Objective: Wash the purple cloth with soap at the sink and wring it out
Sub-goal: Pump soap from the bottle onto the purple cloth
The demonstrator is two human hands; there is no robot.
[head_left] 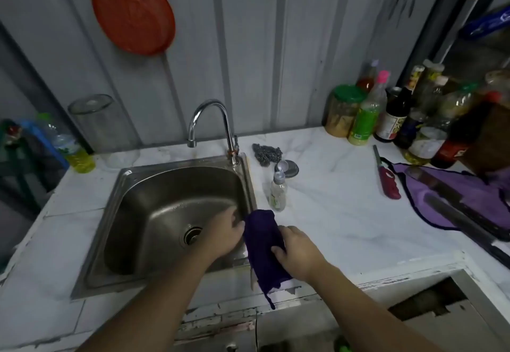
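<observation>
A dark purple cloth (263, 244) hangs bunched over the right rim of the steel sink (154, 200). My right hand (299, 252) grips its right side, thumb curled into the fabric. My left hand (225, 234) is inside the basin with its fingertips against the cloth's left edge; whether it pinches the fabric is hidden. A small clear soap bottle (278, 193) with its flip cap open stands on the counter just behind the cloth. The chrome tap (211, 125) arches over the basin with no water running.
Behind the soap bottle lie a steel scourer (266, 153) and a metal lid (289, 169). A red lighter (387, 177) and a lighter purple cloth (441, 200) under a tray lie right. Bottles and jars (386, 111) crowd the back right corner. An oil bottle (74, 150) stands left.
</observation>
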